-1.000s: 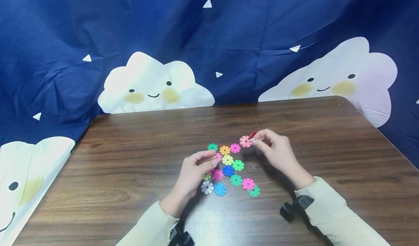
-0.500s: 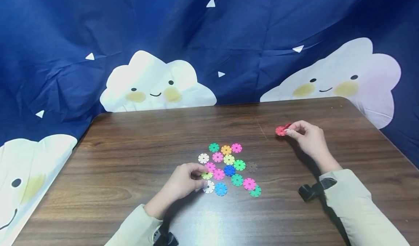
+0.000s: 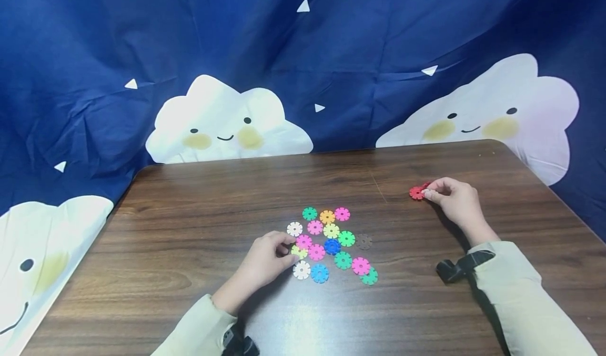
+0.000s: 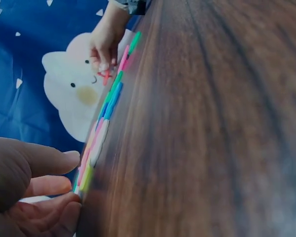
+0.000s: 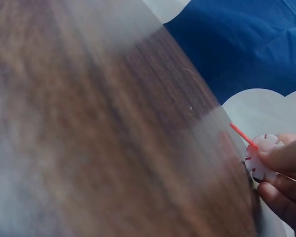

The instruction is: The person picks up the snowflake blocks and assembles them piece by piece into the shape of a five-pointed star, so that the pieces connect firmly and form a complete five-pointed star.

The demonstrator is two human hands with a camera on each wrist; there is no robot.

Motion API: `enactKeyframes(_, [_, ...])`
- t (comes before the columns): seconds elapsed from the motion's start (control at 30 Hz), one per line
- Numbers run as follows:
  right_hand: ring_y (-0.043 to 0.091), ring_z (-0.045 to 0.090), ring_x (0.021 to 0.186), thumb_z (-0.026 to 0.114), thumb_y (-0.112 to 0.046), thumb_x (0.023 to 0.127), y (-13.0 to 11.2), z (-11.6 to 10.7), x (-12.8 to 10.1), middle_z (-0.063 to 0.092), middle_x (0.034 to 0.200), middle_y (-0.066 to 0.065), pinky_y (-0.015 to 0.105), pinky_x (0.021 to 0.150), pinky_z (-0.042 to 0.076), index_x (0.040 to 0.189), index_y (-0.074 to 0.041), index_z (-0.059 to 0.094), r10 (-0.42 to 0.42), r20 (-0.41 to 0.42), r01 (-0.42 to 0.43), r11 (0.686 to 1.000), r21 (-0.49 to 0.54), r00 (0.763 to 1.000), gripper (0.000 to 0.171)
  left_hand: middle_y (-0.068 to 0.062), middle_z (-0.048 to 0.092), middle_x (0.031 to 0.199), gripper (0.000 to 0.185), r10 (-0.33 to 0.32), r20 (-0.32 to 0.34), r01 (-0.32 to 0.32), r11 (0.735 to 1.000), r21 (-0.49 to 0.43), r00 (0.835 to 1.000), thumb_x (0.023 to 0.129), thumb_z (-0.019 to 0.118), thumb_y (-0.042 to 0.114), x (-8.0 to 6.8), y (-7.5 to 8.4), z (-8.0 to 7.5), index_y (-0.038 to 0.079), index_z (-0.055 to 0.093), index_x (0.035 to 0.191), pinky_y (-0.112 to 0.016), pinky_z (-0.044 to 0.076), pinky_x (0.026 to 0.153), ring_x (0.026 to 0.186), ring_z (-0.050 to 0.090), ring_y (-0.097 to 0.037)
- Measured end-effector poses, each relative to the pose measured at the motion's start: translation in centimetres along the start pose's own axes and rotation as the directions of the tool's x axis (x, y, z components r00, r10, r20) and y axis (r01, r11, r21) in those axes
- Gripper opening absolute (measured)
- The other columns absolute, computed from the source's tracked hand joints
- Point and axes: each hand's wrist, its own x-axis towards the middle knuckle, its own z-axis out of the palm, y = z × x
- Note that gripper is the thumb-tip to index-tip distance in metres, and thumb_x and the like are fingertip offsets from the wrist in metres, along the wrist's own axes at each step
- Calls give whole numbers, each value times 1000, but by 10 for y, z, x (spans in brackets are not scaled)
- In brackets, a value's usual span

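Observation:
In the head view my right hand [image 3: 456, 201] pinches red notched discs [image 3: 417, 193], two of which appear joined at an angle. Up close in the right wrist view, one disc [image 5: 258, 160] shows a pale face while a red one [image 5: 241, 134] stands edge-on against it, between thumb and fingers. My left hand [image 3: 265, 258] is at the left side of the spread discs, its fingertips at a yellow-green notched disc [image 3: 299, 252]. From the left wrist view, the thumb [image 4: 64, 160] and fingers are apart with nothing gripped between them.
Several flat notched discs lie on the wooden table [image 3: 213, 203], among them a white disc [image 3: 301, 270], a light blue disc [image 3: 319, 273], a dark blue disc [image 3: 332, 246] and a brown disc [image 3: 364, 241]. A blue cloth [image 3: 341, 46] with clouds hangs behind the table.
My right hand has carried the red discs rightward, away from the other discs. My left hand has drawn back left and nearer, uncovering a white disc and a pink disc.

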Motion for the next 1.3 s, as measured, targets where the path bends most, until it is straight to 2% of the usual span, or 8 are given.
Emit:
enactKeyframes(0.2, [26, 56, 77, 72, -15, 79, -5, -2, 1, 67, 85, 19, 31, 65, 36, 89, -2, 64, -25, -45, 24, 1000, -15, 999, 18, -4, 62, 91, 29, -17, -3, 17, 997, 78, 1000, 75, 74, 22, 6, 3, 4, 6, 67, 98, -24, 49, 66, 75, 58, -12])
enactKeyframes(0.33, [6, 54, 68, 74, -14, 77, -19, -2, -1, 68, 82, 17, 26, 62, 38, 88, -3, 65, -73, -107, 72, 997, -17, 992, 18, -2, 59, 85, 27, -29, -13, 30, 993, 111, 1000, 74, 75, 26, 7, 5, 5, 9, 68, 94, -24, 46, 62, 71, 54, -11])
enactKeyframes(0.47, [-2, 52, 67, 75, -16, 77, -40, 6, -7, 69, 80, 10, 22, 62, 42, 85, -6, 66, -183, 10, 183, 983, 7, 983, 14, -1, 57, 81, 29, -38, -21, 40, 991, 130, 999, 74, 76, 28, 9, 6, 6, 10, 68, 94, -25, 44, 60, 69, 50, -11])
enactKeyframes(0.57, [7, 56, 71, 75, -17, 77, -58, 16, -15, 69, 80, 4, 27, 66, 46, 85, -9, 67, -277, 218, 269, 961, 66, 936, 14, -1, 57, 80, 31, -44, -32, 49, 988, 149, 998, 73, 76, 29, 10, 6, 7, 9, 67, 95, -26, 45, 61, 69, 50, -13])
enactKeyframes(0.7, [11, 58, 78, 76, -21, 76, -78, 30, -25, 68, 84, -3, 30, 70, 49, 90, -11, 68, -363, 458, 325, 932, 161, 812, 18, -2, 58, 80, 36, -70, -49, 77, 983, 169, 996, 73, 76, 31, 12, 8, 9, 8, 66, 98, -30, 47, 64, 71, 53, -15])
enactKeyframes(0.9, [12, 57, 83, 78, -20, 73, -94, 43, -36, 65, 92, -3, 27, 73, 50, 96, -11, 67, -445, 605, 385, 892, 235, 660, 27, -1, 58, 79, 41, -123, -51, 130, 974, 185, 991, 74, 74, 37, 16, 11, 14, 9, 64, 102, -30, 45, 61, 70, 53, -16])
enactKeyframes(1.07, [12, 53, 82, 78, -13, 72, -99, 45, -40, 60, 93, -3, 27, 72, 49, 97, -11, 66, -452, 636, 427, 881, 206, 626, 29, 0, 55, 76, 39, -134, -61, 144, 969, 203, 989, 74, 75, 39, 19, 14, 17, 11, 61, 96, -29, 42, 56, 66, 49, -15])
enactKeyframes(1.3, [11, 51, 80, 77, -7, 71, -101, 45, -43, 58, 90, -5, 26, 71, 48, 93, -12, 67, -432, 642, 417, 890, 186, 634, 25, 1, 50, 71, 34, -137, -72, 149, 968, 204, 988, 75, 75, 36, 22, 14, 19, 11, 60, 91, -27, 38, 54, 63, 45, -15])
